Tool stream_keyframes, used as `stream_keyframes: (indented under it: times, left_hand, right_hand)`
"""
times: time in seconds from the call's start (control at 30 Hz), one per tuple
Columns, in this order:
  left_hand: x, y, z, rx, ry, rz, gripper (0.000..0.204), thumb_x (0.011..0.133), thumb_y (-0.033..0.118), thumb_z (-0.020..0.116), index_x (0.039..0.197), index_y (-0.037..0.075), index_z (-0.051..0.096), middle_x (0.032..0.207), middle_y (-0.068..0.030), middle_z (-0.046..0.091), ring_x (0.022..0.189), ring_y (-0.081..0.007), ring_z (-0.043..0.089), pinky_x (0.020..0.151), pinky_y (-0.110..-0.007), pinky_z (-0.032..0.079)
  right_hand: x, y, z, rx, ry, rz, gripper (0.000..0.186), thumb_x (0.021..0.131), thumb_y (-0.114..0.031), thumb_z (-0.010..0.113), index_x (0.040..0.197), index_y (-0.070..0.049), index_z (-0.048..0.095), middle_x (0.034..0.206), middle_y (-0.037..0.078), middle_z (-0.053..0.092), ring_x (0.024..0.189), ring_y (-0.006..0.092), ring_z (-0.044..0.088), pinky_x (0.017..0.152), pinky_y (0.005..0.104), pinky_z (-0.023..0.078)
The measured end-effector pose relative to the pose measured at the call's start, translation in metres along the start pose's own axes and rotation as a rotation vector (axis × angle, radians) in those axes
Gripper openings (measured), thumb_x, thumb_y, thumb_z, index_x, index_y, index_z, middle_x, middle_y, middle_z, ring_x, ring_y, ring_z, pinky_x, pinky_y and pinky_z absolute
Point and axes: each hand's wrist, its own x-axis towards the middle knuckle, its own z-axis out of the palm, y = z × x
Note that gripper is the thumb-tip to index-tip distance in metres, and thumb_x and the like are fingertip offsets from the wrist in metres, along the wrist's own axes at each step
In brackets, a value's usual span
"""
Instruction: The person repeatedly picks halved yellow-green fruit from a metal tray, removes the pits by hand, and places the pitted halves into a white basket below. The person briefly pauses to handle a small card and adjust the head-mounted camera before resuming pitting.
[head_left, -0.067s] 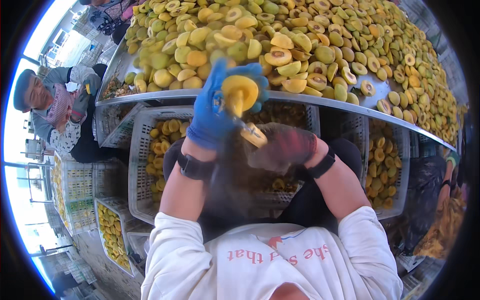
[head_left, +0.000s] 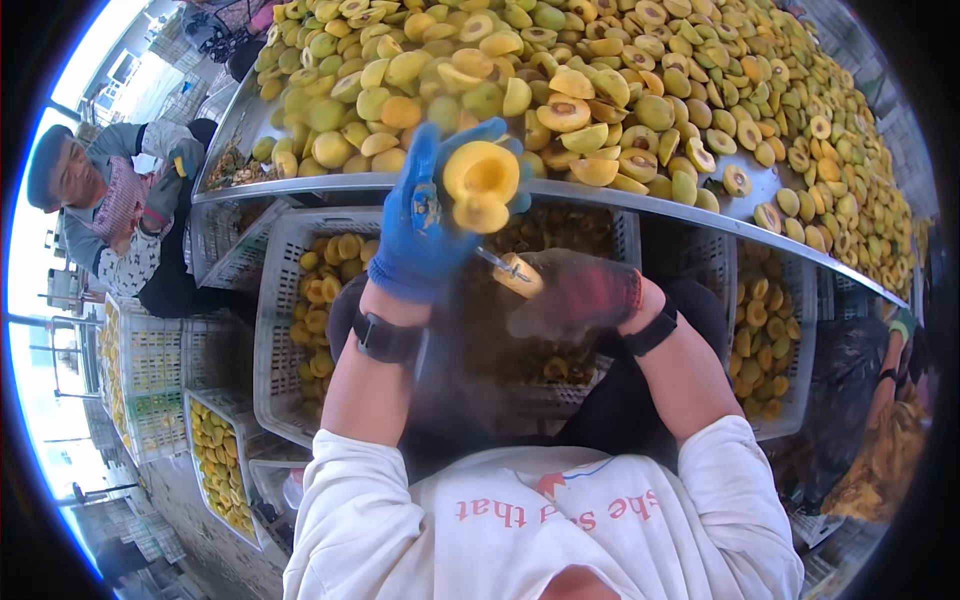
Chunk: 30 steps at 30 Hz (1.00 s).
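Note:
In a blue glove, my left hand (head_left: 420, 220) holds a yellow peach half (head_left: 482, 170) in front of the metal table's edge. The half's cut face shows a round hollow, and another rounded yellow piece sits against its lower side. My right hand (head_left: 575, 293), in a dark grey and red glove, is closed around a pitting tool (head_left: 519, 276) with a pale, short handle. Its thin metal shank points up-left toward the fruit and ends just beneath it; whether the tip touches is hard to tell. Motion blurs my right fingers.
Halved peaches, many with pits, heap on the metal table (head_left: 560, 190) ahead. Below its edge stand a white crate (head_left: 275, 330) of pitted halves and another crate (head_left: 805, 350) at right. A co-worker (head_left: 120, 200) sits at left; another person's arm (head_left: 885, 375) shows at right.
The peach half has come into clearer view with its hollow facing up. My right hand and the pitting tool have shifted slightly right and down, away from the fruit.

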Motion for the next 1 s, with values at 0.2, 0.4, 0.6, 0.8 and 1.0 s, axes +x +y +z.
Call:
stream_keyframes:
  times: [0.2, 0.4, 0.6, 0.8, 1.0]
  left_hand:
    - [-0.033, 0.023, -0.014, 0.658, 0.094, 0.146, 0.040, 0.108, 0.015, 0.049, 0.144, -0.002, 0.050, 0.148, -0.0176, 0.052, 0.133, -0.0279, 0.055, 0.110, -0.037, 0.046]
    - [-0.051, 0.020, 0.023, 0.023, 0.341, -0.280, 0.037, 0.107, 0.015, 0.050, 0.139, -0.003, 0.055, 0.143, -0.0126, 0.057, 0.132, -0.0187, 0.053, 0.114, -0.031, 0.038]
    - [-0.078, 0.036, 0.021, 0.173, 0.074, -0.002, 0.039, 0.106, 0.017, 0.052, 0.141, -0.002, 0.054, 0.141, -0.0094, 0.058, 0.127, -0.0178, 0.056, 0.110, -0.029, 0.042]
    - [-0.100, 0.044, 0.027, -0.282, 0.235, -0.117, 0.039, 0.102, 0.008, 0.059, 0.139, -0.002, 0.055, 0.138, -0.0089, 0.060, 0.123, -0.0147, 0.058, 0.105, -0.029, 0.046]
    - [-0.126, 0.054, 0.023, 0.032, 0.267, 0.149, 0.037, 0.098, 0.006, 0.065, 0.135, 0.000, 0.059, 0.133, -0.0090, 0.061, 0.118, -0.0145, 0.059, 0.103, -0.029, 0.047]
  right_hand:
    - [-0.011, -0.005, 0.008, 0.029, 0.341, -0.175, 0.051, 0.084, -0.025, 0.083, 0.126, -0.010, 0.060, 0.077, -0.001, 0.066, 0.056, 0.0062, 0.057, 0.045, 0.0218, 0.042]
    - [0.000, -0.009, 0.048, -0.344, 0.729, -0.692, 0.055, 0.082, -0.033, 0.086, 0.121, -0.004, 0.061, 0.095, 0.008, 0.071, 0.081, 0.0199, 0.068, 0.072, 0.0342, 0.055]
    - [-0.015, -0.019, 0.093, 0.149, 0.604, -0.522, 0.033, 0.088, -0.026, 0.079, 0.110, -0.007, 0.064, 0.083, 0.005, 0.067, 0.065, 0.0151, 0.064, 0.055, 0.0274, 0.049]
    - [-0.023, -0.031, 0.120, 0.328, 0.506, -0.493, 0.032, 0.088, -0.032, 0.078, 0.106, -0.008, 0.066, 0.066, 0.000, 0.059, 0.047, 0.0093, 0.051, 0.043, 0.0237, 0.038]
    - [-0.007, -0.040, 0.150, 0.209, 0.659, -0.476, 0.033, 0.088, -0.035, 0.078, 0.105, -0.009, 0.066, 0.071, 0.001, 0.061, 0.051, 0.0087, 0.053, 0.044, 0.0235, 0.040]
